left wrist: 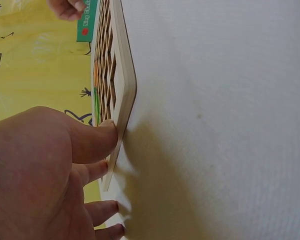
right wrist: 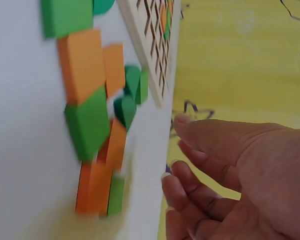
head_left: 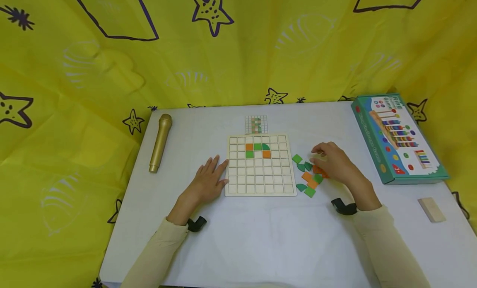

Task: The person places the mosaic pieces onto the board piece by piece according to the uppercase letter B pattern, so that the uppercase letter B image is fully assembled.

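Note:
A wooden grid board [head_left: 261,195] lies on the white table, with several orange and green tiles set in its upper squares. At its left side my left hand [head_left: 208,183] rests with spread fingers; the thumb [left wrist: 97,142] touches the board's edge. To the right of the board is a loose group of tiles, among them an orange tile [head_left: 307,176], a green square tile [head_left: 309,192] and a dark green quarter-round tile [head_left: 301,187]. My right hand [head_left: 335,161] hovers above this group. In the right wrist view its fingers are loosely bent, apart from the thumb, with nothing between them.
A small pattern card [head_left: 256,124] lies just beyond the board. The gold microphone [head_left: 160,143] is at the far left, a green game box [head_left: 400,139] at the right. Nearer the right edge sits a pale wooden block [head_left: 431,209]. Yellow patterned cloth [head_left: 238,64] hangs behind the table.

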Tool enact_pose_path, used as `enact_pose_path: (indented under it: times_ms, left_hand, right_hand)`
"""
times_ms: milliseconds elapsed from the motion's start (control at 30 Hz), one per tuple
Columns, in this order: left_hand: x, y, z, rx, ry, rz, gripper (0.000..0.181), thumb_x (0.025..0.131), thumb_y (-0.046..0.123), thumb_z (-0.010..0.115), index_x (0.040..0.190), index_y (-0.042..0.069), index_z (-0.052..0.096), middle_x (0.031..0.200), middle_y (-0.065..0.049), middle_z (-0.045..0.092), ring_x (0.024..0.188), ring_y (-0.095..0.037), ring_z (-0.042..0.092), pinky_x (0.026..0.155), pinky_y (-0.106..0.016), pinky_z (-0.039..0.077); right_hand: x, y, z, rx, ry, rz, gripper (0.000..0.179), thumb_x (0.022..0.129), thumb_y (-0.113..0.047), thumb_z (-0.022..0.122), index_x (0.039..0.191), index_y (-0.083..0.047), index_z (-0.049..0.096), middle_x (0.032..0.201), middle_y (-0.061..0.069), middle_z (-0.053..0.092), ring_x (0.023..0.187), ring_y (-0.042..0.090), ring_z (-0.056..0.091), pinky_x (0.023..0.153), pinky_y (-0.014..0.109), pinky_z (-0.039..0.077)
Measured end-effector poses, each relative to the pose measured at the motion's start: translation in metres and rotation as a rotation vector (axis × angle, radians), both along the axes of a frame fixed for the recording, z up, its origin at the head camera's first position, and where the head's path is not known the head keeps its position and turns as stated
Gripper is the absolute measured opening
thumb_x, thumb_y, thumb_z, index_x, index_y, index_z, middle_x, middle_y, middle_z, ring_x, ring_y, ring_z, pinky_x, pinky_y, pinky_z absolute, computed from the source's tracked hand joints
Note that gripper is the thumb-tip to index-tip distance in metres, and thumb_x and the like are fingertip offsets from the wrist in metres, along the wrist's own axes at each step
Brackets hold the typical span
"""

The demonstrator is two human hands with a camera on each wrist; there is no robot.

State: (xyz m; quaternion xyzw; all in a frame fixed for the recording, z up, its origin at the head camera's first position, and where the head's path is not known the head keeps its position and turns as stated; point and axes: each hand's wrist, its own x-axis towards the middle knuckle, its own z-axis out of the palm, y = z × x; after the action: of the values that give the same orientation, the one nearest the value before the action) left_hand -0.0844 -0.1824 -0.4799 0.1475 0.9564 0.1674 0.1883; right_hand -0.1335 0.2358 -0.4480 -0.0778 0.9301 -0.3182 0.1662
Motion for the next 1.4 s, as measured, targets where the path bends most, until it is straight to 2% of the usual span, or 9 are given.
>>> enact_pose_path:
  times_ms: [167, 400, 667, 900, 1033, 1233, 1300, 1400]
  left_hand:
    - [0.0, 0.001, 0.001, 0.0, 0.001, 0.001, 0.067, 0.112, 0.039, 0.049, 0.17, 0.019, 0.023, 0.177, -0.019, 0.01, 0.164, -0.041, 0.006, 0.129, -0.064, 0.012]
    - [0.001, 0.001, 0.001, -0.001, -0.003, 0.008, 0.067, 0.112, 0.038, 0.049, 0.17, 0.019, 0.023, 0.177, -0.019, 0.009, 0.164, -0.041, 0.006, 0.129, -0.064, 0.011]
    - [0.001, 0.0, 0.0, 0.005, 0.001, 0.005, 0.067, 0.112, 0.039, 0.049, 0.17, 0.019, 0.023, 0.177, -0.019, 0.009, 0.164, -0.041, 0.006, 0.129, -0.064, 0.011]
    - [0.0, -0.002, -0.002, 0.008, 0.006, -0.009, 0.067, 0.112, 0.039, 0.048, 0.17, 0.019, 0.023, 0.177, -0.019, 0.009, 0.163, -0.042, 0.006, 0.128, -0.065, 0.012]
    - [-0.001, -0.002, -0.003, 0.011, 0.007, -0.009, 0.067, 0.112, 0.039, 0.048, 0.17, 0.019, 0.023, 0.177, -0.019, 0.009, 0.163, -0.042, 0.006, 0.128, -0.065, 0.012]
    - [0.001, -0.001, 0.0, 0.021, 0.012, -0.001, 0.067, 0.111, 0.038, 0.049, 0.17, 0.018, 0.024, 0.176, -0.02, 0.01, 0.163, -0.043, 0.007, 0.128, -0.065, 0.012]
    - [0.001, -0.001, 0.0, 0.025, 0.013, 0.001, 0.066, 0.111, 0.037, 0.05, 0.17, 0.018, 0.024, 0.176, -0.02, 0.011, 0.163, -0.043, 0.007, 0.128, -0.065, 0.012]
    - [0.002, -0.001, 0.001, 0.028, 0.016, 0.004, 0.066, 0.111, 0.037, 0.05, 0.17, 0.018, 0.025, 0.176, -0.02, 0.01, 0.163, -0.042, 0.007, 0.129, -0.065, 0.012]
  right_hand:
    - [0.014, 0.035, 0.001, 0.022, -0.033, -0.01, 0.036, 0.105, -0.019, 0.063, 0.13, 0.007, 0.057, 0.123, 0.029, 0.055, 0.112, 0.044, 0.055, 0.097, 0.062, 0.049]
    - [0.028, 0.059, -0.01, 0.045, -0.049, 0.058, 0.026, 0.103, -0.009, 0.063, 0.123, 0.007, 0.063, 0.113, 0.022, 0.065, 0.104, 0.036, 0.06, 0.093, 0.055, 0.052]
    - [0.036, 0.05, -0.014, 0.018, -0.023, 0.057, 0.038, 0.101, -0.011, 0.067, 0.134, 0.008, 0.061, 0.118, 0.024, 0.06, 0.105, 0.036, 0.058, 0.092, 0.052, 0.051]
    - [0.039, 0.042, -0.018, 0.025, 0.0, 0.022, 0.035, 0.101, -0.013, 0.068, 0.13, 0.006, 0.061, 0.116, 0.024, 0.059, 0.105, 0.037, 0.057, 0.091, 0.051, 0.049]
    - [0.04, 0.043, -0.022, 0.033, 0.035, -0.002, 0.032, 0.101, -0.01, 0.067, 0.127, 0.008, 0.061, 0.117, 0.027, 0.057, 0.106, 0.04, 0.057, 0.094, 0.057, 0.049]
    - [0.042, 0.046, -0.027, 0.008, 0.079, -0.04, 0.036, 0.102, -0.006, 0.063, 0.134, 0.01, 0.057, 0.135, 0.036, 0.05, 0.129, 0.055, 0.045, 0.11, 0.073, 0.035]
    - [0.042, 0.047, -0.029, -0.009, 0.083, -0.044, 0.036, 0.103, -0.006, 0.062, 0.136, 0.009, 0.057, 0.137, 0.036, 0.049, 0.132, 0.055, 0.043, 0.111, 0.074, 0.033]
    - [0.043, 0.048, -0.031, -0.027, 0.096, -0.035, 0.033, 0.104, -0.006, 0.063, 0.134, 0.007, 0.059, 0.135, 0.034, 0.052, 0.129, 0.054, 0.047, 0.11, 0.073, 0.035]
